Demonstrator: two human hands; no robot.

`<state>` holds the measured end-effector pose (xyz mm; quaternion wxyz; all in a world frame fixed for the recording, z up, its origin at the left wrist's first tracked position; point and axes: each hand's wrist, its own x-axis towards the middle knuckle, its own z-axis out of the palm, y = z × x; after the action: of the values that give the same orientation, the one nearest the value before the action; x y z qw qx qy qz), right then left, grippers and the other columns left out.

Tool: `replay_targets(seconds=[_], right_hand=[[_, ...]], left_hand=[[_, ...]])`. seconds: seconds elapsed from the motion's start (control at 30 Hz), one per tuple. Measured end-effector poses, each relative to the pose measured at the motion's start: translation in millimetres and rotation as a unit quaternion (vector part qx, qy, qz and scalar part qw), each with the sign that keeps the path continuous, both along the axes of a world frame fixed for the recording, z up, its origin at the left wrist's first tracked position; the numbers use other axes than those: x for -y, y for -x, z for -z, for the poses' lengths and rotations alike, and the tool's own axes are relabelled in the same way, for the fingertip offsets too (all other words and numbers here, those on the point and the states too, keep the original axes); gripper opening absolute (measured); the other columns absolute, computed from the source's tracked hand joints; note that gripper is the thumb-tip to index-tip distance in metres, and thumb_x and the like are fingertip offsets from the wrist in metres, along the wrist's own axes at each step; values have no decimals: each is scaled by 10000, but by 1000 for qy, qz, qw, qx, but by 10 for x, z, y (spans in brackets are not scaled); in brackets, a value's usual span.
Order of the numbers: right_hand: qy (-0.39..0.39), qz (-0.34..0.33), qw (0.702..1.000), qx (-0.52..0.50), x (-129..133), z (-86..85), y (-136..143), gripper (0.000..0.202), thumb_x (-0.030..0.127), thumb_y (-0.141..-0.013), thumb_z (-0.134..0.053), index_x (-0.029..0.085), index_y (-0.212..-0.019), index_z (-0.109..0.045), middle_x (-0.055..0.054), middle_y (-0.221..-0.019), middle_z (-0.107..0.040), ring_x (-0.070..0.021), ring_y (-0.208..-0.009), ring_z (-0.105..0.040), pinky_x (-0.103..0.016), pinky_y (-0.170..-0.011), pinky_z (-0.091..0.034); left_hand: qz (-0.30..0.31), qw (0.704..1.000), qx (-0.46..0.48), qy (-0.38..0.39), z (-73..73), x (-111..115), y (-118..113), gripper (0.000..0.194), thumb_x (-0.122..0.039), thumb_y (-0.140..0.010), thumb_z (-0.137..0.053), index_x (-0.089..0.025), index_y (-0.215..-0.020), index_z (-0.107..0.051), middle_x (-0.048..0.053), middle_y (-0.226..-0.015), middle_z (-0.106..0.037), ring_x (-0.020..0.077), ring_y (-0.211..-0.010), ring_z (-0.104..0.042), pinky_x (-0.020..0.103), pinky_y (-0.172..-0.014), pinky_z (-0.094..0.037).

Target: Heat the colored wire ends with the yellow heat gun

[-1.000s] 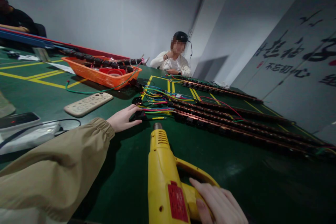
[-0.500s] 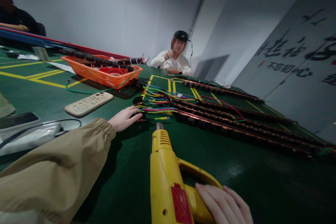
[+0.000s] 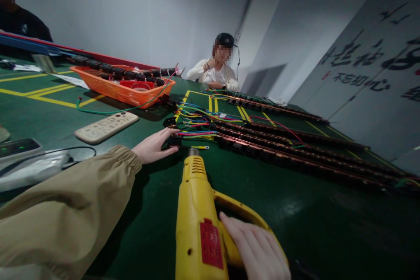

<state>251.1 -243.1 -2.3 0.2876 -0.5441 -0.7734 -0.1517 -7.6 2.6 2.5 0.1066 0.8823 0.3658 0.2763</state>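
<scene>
My right hand grips the handle of a yellow electric screwdriver with a red label; its metal tip points away from me toward a bundle of coloured wires. My left hand, in a tan sleeve, rests on the green table with its fingers on a small black part at the near end of the wires. Long black and copper socket strips run from the wires off to the right.
An orange basket with black parts stands at the back left, with a beige remote control and a green cable in front of it. A white device lies at the left edge. One person sits at the far end, another at the far left.
The screwdriver has shifted slightly left and its tip has come closer to the black part. My right hand has slid further up the handle. My left hand stays on the part.
</scene>
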Motion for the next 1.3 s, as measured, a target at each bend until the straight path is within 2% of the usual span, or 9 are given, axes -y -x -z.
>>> replay_targets(seconds=[0.13, 0.3, 0.47, 0.57, 0.7, 0.8, 0.9, 1.1, 1.3], right_hand=[[-10, -15, 999, -44, -87, -8, 149, 721, 722, -843, -215, 222, -1228, -565, -21, -1005, -677, -187, -870, -615, -304, -795, -396], [-2, -10, 997, -77, -125, -26, 266, 764, 802, -751, -314, 263, -1227, -571, 5, -988, -668, -176, -851, -594, -311, -797, -369], [-30, -12, 993, -110, -141, 27, 315, 802, 812, -766, -213, 255, -1201, -593, -3, -991, -670, -188, -868, -594, -328, -814, -357], [-56, -10, 991, -121, -152, 20, 311, 813, 792, -792, -153, 235, -1143, -629, -6, -970, -681, -183, -858, -608, -323, -809, -367], [-51, -32, 996, -59, -151, -106, 237, 783, 776, -804, -217, 198, -1130, -634, -6, -983, -687, -161, -859, -632, -281, -793, -405], [-34, -54, 998, 13, -146, -222, 161, 781, 796, -759, -329, 177, -1136, -621, -6, -1003, -688, -152, -868, -647, -254, -776, -441], [-35, -44, 998, 38, -140, -279, 93, 802, 814, -733, -348, 158, -1111, -613, -24, -1004, -690, -161, -855, -655, -264, -752, -468], [-19, -11, 997, 68, -122, -233, -125, 828, 824, -686, -419, 164, -1172, -540, -35, -1060, -672, -180, -889, -647, -274, -747, -487], [-10, 44, 992, 120, -71, -171, -396, 803, 747, -681, -542, 166, -1232, -492, -45, -1089, -645, -201, -930, -608, -298, -767, -443]], left_hand=[[7, 1000, -7, 5, 24, -26, -8, 498, -414, -804, -518, -183, -1242, -457, 92, -1208, -557, 242, -1116, -528, 354, -949, -427], [-23, 999, -2, 31, 58, -96, 17, 416, -438, -767, -559, -176, -1089, -580, 74, -1008, -634, 241, -942, -591, 356, -828, -475], [-21, 999, 43, 24, 104, -158, 45, 455, -517, -734, -588, -170, -1025, -635, 92, -1093, -576, 241, -1008, -559, 365, -906, -458], [-10, 999, 20, 25, 81, -153, 59, 453, -516, -743, -578, -163, -1016, -657, 98, -1097, -562, 237, -999, -561, 358, -907, -460], [-1, 999, -29, 17, 9, -100, 67, 457, -492, -778, -552, -163, -1081, -646, 97, -1115, -569, 238, -1014, -558, 352, -919, -449], [-14, 999, -27, 31, -17, -77, 62, 496, -548, -838, -458, -167, -1092, -645, 96, -1130, -577, 236, -1037, -551, 358, -946, -430], [-19, 999, -25, 37, -11, -82, 58, 537, -575, -867, -390, -162, -1093, -647, 102, -1134, -586, 236, -1042, -548, 368, -956, -420], [2, 999, -14, 39, -21, -80, 66, 491, -553, -868, -411, -188, -1079, -662, 85, -1115, -602, 224, -1015, -560, 350, -930, -435], [18, 999, 1, 35, -26, -70, 70, 491, -536, -878, -412, -190, -1160, -617, 84, -1157, -582, 216, -1071, -544, 321, -949, -423]])
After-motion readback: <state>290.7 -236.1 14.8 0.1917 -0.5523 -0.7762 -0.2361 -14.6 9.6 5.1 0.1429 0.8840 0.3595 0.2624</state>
